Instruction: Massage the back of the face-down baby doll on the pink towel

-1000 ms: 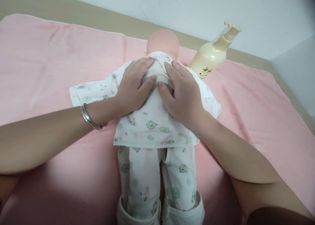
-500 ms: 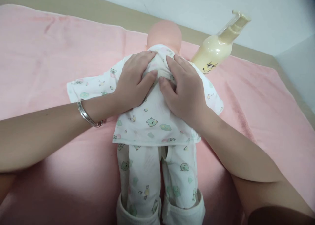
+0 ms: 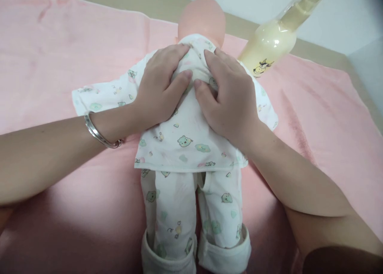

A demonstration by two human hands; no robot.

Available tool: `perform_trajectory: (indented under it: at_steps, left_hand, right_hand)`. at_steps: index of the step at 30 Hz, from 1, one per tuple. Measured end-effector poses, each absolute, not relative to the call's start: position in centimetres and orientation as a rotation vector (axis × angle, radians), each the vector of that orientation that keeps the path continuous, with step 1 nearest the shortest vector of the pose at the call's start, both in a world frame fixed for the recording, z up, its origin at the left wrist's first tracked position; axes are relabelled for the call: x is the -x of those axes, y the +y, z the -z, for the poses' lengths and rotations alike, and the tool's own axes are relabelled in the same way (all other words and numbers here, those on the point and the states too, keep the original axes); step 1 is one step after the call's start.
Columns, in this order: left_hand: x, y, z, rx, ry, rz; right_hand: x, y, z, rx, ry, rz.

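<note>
A baby doll [image 3: 202, 18] lies face down, its bald head pointing away from me. It wears a white printed top [image 3: 182, 150] and matching trousers [image 3: 176, 210] with turned-up cuffs. My left hand [image 3: 161, 84] rests open on the upper left of the doll's back, thumb stretched toward the spine. On the upper right of the back lies my right hand [image 3: 229, 94], also open, its thumb pointing inward. A narrow strip of the top shows between the two thumbs. The doll's face is hidden, and its hands are not visible past the sleeves.
A pink blanket [image 3: 74, 58] is spread under the doll. To the right of the doll's head, a cream-coloured pump bottle [image 3: 272, 42] with a cow picture lies at a slant. Behind are a tan surface edge [image 3: 131, 0] and a pale wall [image 3: 338, 22].
The view has shifted a little closer, so the doll's head and the bottle appear higher and larger. Both hands keep the same place on the doll's back.
</note>
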State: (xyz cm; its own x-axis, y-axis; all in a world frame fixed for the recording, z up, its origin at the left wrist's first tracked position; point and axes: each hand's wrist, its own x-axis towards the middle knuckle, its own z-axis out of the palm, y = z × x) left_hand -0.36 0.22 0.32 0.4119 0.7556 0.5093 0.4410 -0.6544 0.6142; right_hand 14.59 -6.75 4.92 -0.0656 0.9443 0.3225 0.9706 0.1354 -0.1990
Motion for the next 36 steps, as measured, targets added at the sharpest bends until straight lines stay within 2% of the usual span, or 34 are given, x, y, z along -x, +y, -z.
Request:
perform_trajectory:
  at_steps: [23,36]
  left_hand:
    - [0.2,0.7,-0.5,-2.352,1.038,-1.036]
    - [0.6,1.5,0.3,-2.458,0.861,-1.147]
  right_hand:
    - [-14.6,-6.8,-5.0,1.808,-2.071,0.117]
    - [-14.9,-6.8,-4.9,1.739,-2.053,0.06]
